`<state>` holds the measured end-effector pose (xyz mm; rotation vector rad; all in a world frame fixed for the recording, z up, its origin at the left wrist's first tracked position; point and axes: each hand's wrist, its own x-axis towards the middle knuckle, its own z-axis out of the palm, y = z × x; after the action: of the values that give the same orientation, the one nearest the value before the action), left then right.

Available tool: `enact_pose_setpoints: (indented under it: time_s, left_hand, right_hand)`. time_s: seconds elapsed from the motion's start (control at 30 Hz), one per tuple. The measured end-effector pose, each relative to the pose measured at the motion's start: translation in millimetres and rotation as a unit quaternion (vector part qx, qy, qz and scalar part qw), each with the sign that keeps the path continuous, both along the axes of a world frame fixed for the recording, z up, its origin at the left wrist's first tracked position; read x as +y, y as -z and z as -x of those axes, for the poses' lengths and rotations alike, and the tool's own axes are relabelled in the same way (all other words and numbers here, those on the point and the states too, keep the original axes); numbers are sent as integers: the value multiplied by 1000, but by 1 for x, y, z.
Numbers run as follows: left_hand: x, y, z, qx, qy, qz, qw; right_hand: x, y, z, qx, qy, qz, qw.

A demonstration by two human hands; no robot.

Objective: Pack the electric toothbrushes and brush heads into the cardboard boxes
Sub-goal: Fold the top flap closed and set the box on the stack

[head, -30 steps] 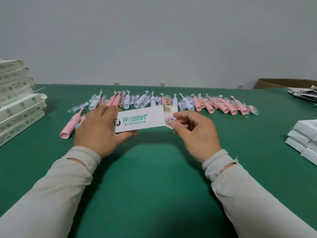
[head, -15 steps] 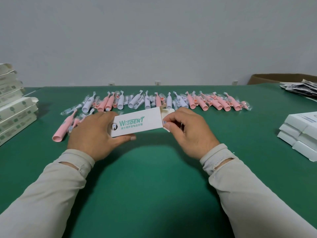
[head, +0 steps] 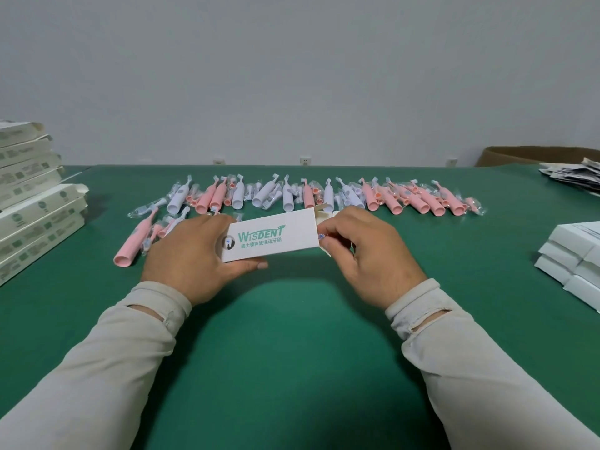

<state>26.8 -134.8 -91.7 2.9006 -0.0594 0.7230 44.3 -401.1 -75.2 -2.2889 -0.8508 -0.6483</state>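
My left hand (head: 191, 254) grips the left end of a white cardboard box (head: 271, 237) with green lettering, held level above the green table (head: 292, 336). The box's right end is open, its flaps (head: 324, 212) sticking out. At that opening my right hand (head: 363, 251) pinches a brush head (head: 321, 236), of which only a small tip shows. Beyond the hands lies a long row of pink and white electric toothbrushes and bagged brush heads (head: 305, 196). One pink toothbrush (head: 131, 243) lies apart at the left.
A stack of white printed boxes (head: 31, 196) stands at the left edge. More white boxes (head: 574, 264) are piled at the right edge, with a heap of leaflets (head: 574, 177) and a brown carton (head: 516, 155) behind them.
The view has shifted slightly. My right hand has pushed the brush head further into the box's open end, so less of it shows. My left hand keeps its hold on the box.
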Motion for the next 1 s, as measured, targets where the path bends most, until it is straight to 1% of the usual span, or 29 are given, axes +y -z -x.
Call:
enact_pose_setpoints:
  time_s: [0.13, 0.27, 0.5, 0.67, 0.7, 0.77, 0.83, 0.87, 0.9, 0.93, 1.0]
  left_hand:
    - [1, -2, 2, -19, 13, 19, 1000]
    - [-5, -4, 4, -49, 25, 34, 998]
    - [-5, -4, 4, -55, 25, 31, 998]
    - [-6, -3, 3, -38, 9, 26, 999]
    - [-4, -4, 2, -44, 9, 33, 998]
    - [2, -5, 1, -56, -7, 46, 997]
    - [10, -5, 1, -74, -48, 59, 994]
    - [13, -4, 0, -82, -68, 67, 992]
    - [14, -2, -1, -86, -83, 71, 990]
    - [15, -1, -2, -88, -95, 72, 989]
    - [14, 0, -5, -91, -113, 70, 987]
  right_hand:
    - [-3, 4, -1, 79, -26, -60, 995]
    - [-7, 0, -3, 56, -21, -81, 995]
    - [-3, 0, 2, 142, -49, -73, 986]
    - [-5, 2, 0, 130, -53, -39, 989]
    - [-7, 2, -1, 126, -47, -53, 989]
    - [-15, 1, -8, 124, 0, -146, 981]
    - [-23, 0, -20, 117, 97, -243, 958]
    - [-25, 0, -27, 123, 151, -266, 944]
    - [-25, 0, -35, 136, 196, -265, 934]
    - [-24, 2, -42, 152, 224, -237, 933]
    - [-17, 11, -54, 168, 231, -123, 950]
